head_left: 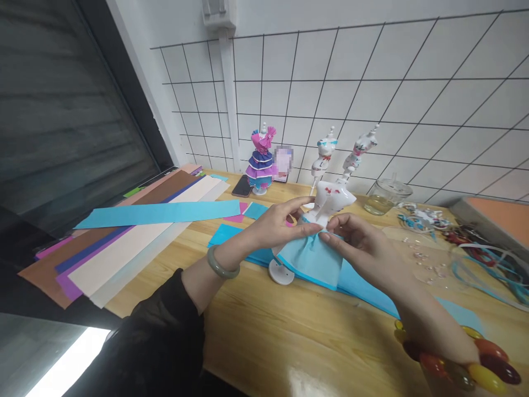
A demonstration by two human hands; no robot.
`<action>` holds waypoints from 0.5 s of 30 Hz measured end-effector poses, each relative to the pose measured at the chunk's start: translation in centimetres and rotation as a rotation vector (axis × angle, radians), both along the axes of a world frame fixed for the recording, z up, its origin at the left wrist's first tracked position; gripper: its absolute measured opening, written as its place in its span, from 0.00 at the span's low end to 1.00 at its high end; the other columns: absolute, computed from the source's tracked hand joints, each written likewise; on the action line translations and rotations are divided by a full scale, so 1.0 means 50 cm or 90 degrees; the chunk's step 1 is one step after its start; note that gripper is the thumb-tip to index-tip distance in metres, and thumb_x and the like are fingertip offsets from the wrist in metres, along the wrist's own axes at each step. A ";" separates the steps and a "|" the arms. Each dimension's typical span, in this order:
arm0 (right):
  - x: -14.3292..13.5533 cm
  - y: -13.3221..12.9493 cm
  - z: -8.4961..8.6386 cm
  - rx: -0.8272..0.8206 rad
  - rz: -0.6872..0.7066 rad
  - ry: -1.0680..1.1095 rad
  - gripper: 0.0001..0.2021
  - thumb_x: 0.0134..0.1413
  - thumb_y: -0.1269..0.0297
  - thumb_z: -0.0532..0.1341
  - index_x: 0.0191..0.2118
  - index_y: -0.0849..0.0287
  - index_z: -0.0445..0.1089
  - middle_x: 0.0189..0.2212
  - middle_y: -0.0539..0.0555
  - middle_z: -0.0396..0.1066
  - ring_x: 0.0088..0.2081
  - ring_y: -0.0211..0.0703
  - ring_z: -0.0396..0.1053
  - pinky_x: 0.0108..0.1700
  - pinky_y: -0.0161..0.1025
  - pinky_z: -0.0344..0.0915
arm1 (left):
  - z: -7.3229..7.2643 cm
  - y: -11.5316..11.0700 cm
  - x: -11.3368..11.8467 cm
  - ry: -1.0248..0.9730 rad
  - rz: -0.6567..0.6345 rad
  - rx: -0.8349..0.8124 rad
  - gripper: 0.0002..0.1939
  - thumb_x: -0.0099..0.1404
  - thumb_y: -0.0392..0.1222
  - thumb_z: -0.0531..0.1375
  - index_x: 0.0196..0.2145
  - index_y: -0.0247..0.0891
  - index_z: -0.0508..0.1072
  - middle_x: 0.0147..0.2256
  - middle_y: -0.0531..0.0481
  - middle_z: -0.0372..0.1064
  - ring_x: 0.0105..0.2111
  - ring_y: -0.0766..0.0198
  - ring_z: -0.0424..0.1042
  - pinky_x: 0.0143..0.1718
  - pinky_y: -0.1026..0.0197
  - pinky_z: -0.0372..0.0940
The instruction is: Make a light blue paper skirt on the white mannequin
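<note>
White wall ruled with black lines (281,99) backs a light wood-grained table (264,320). At centre, a small glossy white dress form with red motifs (334,196) leans to the right over the table, a flared light-blue paper-like skirt (308,259) around its waist. The fingers (306,228) of my left hand (276,225) and right hand (363,242) pinch this skirt at its gathered top. Left: a long light-blue strip (165,214) across multicoloured sheets (136,251). Behind: a miniature tiered pink, purple and blue dress (260,160), upright.
</note>
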State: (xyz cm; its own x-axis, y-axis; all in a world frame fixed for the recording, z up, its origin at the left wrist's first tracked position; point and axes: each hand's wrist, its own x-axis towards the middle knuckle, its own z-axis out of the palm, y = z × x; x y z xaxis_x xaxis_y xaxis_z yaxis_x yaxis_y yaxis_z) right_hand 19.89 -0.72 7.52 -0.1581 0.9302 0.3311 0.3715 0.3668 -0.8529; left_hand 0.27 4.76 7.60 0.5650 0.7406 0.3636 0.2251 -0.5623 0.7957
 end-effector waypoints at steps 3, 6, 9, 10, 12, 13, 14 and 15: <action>0.000 0.001 -0.004 0.022 -0.012 -0.013 0.11 0.53 0.53 0.63 0.35 0.54 0.66 0.33 0.51 0.68 0.36 0.43 0.68 0.36 0.40 0.67 | 0.001 -0.006 0.005 0.000 0.029 -0.017 0.39 0.53 0.59 0.65 0.59 0.44 0.62 0.38 0.49 0.69 0.37 0.63 0.65 0.41 0.59 0.63; 0.002 0.002 -0.011 0.040 -0.011 -0.027 0.10 0.55 0.53 0.62 0.37 0.53 0.65 0.37 0.53 0.68 0.41 0.45 0.68 0.42 0.43 0.67 | -0.005 -0.004 0.011 -0.038 0.024 -0.077 0.41 0.51 0.56 0.67 0.60 0.44 0.61 0.35 0.50 0.68 0.34 0.65 0.65 0.36 0.61 0.62; 0.002 0.002 -0.012 0.034 -0.009 -0.043 0.11 0.55 0.54 0.62 0.39 0.53 0.65 0.40 0.54 0.68 0.43 0.47 0.68 0.44 0.45 0.67 | -0.014 0.007 0.012 -0.089 -0.020 -0.140 0.42 0.51 0.53 0.68 0.61 0.41 0.59 0.32 0.52 0.67 0.32 0.67 0.65 0.34 0.62 0.62; 0.002 0.001 -0.011 0.028 -0.009 -0.044 0.12 0.55 0.53 0.62 0.40 0.53 0.66 0.41 0.55 0.69 0.42 0.46 0.68 0.43 0.44 0.67 | -0.016 0.011 0.011 -0.098 -0.034 -0.152 0.42 0.52 0.52 0.68 0.61 0.41 0.58 0.32 0.52 0.67 0.32 0.67 0.65 0.34 0.62 0.62; 0.002 -0.001 -0.004 0.012 -0.006 -0.030 0.13 0.54 0.52 0.62 0.40 0.53 0.67 0.40 0.55 0.69 0.40 0.45 0.68 0.41 0.43 0.68 | -0.017 0.016 0.009 -0.105 -0.049 -0.161 0.42 0.52 0.50 0.68 0.61 0.41 0.58 0.33 0.51 0.67 0.32 0.67 0.66 0.35 0.61 0.62; 0.004 -0.003 0.000 0.003 -0.006 -0.015 0.13 0.54 0.51 0.62 0.40 0.54 0.67 0.39 0.55 0.69 0.39 0.45 0.68 0.39 0.42 0.68 | -0.016 0.017 0.008 -0.106 -0.055 -0.161 0.42 0.52 0.50 0.68 0.62 0.42 0.57 0.33 0.51 0.68 0.32 0.67 0.66 0.35 0.61 0.62; 0.005 -0.004 0.005 -0.006 -0.011 0.000 0.13 0.54 0.51 0.62 0.39 0.54 0.68 0.37 0.55 0.70 0.37 0.44 0.68 0.38 0.41 0.68 | -0.015 0.017 0.008 -0.107 -0.062 -0.162 0.42 0.52 0.50 0.68 0.62 0.42 0.57 0.33 0.51 0.68 0.32 0.67 0.66 0.36 0.61 0.62; 0.008 -0.006 0.009 -0.015 -0.018 0.015 0.14 0.53 0.50 0.62 0.39 0.54 0.68 0.36 0.54 0.70 0.36 0.43 0.68 0.36 0.40 0.68 | -0.013 0.016 0.007 -0.111 -0.069 -0.163 0.42 0.52 0.50 0.68 0.62 0.42 0.57 0.33 0.51 0.68 0.32 0.67 0.66 0.36 0.61 0.62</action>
